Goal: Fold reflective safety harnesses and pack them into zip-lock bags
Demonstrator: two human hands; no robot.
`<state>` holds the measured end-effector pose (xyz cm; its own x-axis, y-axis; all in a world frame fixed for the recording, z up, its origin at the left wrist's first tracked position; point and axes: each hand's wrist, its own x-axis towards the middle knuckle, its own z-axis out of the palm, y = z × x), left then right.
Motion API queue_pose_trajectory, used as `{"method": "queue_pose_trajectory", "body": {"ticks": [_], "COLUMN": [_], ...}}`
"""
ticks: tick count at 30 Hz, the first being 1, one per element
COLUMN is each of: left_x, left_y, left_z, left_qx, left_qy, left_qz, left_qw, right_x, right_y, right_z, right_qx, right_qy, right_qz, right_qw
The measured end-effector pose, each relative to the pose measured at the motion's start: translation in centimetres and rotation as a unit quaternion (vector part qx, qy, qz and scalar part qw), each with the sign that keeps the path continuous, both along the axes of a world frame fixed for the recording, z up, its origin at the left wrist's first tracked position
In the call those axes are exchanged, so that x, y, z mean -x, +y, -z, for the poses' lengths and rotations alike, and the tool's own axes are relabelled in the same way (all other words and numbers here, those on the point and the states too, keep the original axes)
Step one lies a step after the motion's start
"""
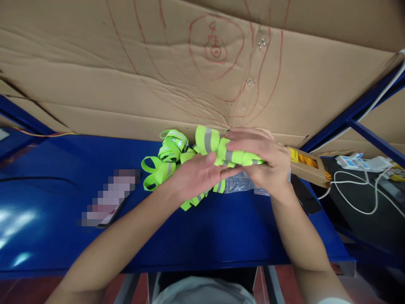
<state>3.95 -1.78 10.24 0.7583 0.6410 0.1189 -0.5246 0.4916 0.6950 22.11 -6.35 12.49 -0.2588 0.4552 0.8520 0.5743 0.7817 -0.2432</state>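
Note:
A bundle of neon yellow-green straps with grey reflective stripes lies at the back of the blue table. My right hand is curled round one end of the strap bundle, fingers wrapped over it. My left hand lies palm up under the same bundle, fingers stretched toward the right hand and touching the straps. Loose loops of the strap spill to the left of my hands. A clear plastic bag lies crumpled under the hands.
A cardboard wall with red pen drawings stands right behind the table. A small brown box with a yellow label sits at the right. A blurred flat object lies at the left. White cables and small packets lie on the neighbouring dark surface.

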Motion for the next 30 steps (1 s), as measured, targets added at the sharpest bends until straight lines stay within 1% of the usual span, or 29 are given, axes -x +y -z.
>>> {"method": "queue_pose_trajectory", "body": {"ticks": [2,4,5,7,9,11,12,14,16,18,19,21,23,24,27,29,30], "left_x": [0.2,0.5,0.6,0.8,0.8,0.6,0.5,0.3,0.1,0.2,0.2,0.5,0.7,0.8,1.0,1.3,1.5], "left_y": [-0.6,-0.9,-0.9,-0.5,0.2,0.9,1.2,1.6,1.7,1.6,1.5,1.4,1.3,1.3,1.4,1.8,2.1], "left_z": [-0.4,-0.8,-0.9,-1.2,-1.2,-1.0,-0.7,-0.1,0.5,0.8,0.8,0.5,0.0,-0.1,-0.2,0.4,0.8], "left_qx": [0.024,0.040,0.037,0.010,-0.027,-0.058,-0.072,-0.102,-0.146,-0.209,-0.243,-0.300,-0.333,-0.340,-0.335,-0.321,-0.312], "left_qy": [-0.007,0.001,0.012,0.048,0.074,0.075,0.072,0.073,0.090,0.121,0.139,0.176,0.208,0.215,0.214,0.225,0.235], "left_qz": [-0.041,-0.082,-0.109,-0.163,-0.195,-0.207,-0.213,-0.226,-0.226,-0.213,-0.212,-0.220,-0.230,-0.229,-0.203,-0.174,-0.150], "left_qw": [0.999,0.996,0.993,0.985,0.978,0.974,0.972,0.966,0.959,0.947,0.936,0.911,0.890,0.887,0.895,0.903,0.908], "right_x": [0.8,1.9,2.4,3.0,2.9,2.1,1.5,0.2,-0.6,-0.6,-0.4,0.4,1.2,1.3,1.1,0.7,0.5], "right_y": [-0.1,-0.2,-0.4,-0.5,-0.4,-0.1,0.1,0.5,0.9,1.1,1.2,1.3,1.4,1.5,1.4,1.0,0.7], "right_z": [0.2,0.5,0.6,0.7,0.6,0.4,0.3,0.3,0.4,0.9,1.2,1.8,2.1,2.2,2.0,1.6,1.3], "right_qx": [-0.041,-0.055,-0.042,0.025,0.117,0.174,0.184,0.189,0.220,0.284,0.311,0.334,0.321,0.313,0.302,0.281,0.264], "right_qy": [-0.047,-0.106,-0.127,-0.129,-0.076,0.025,0.081,0.174,0.206,0.197,0.193,0.196,0.207,0.208,0.180,0.145,0.123], "right_qz": [0.020,0.036,0.034,0.001,-0.063,-0.117,-0.123,-0.102,-0.085,-0.100,-0.109,-0.112,-0.099,-0.090,-0.050,-0.016,-0.002], "right_qw": [0.998,0.992,0.990,0.991,0.988,0.977,0.972,0.961,0.950,0.933,0.924,0.915,0.919,0.922,0.935,0.949,0.957]}}
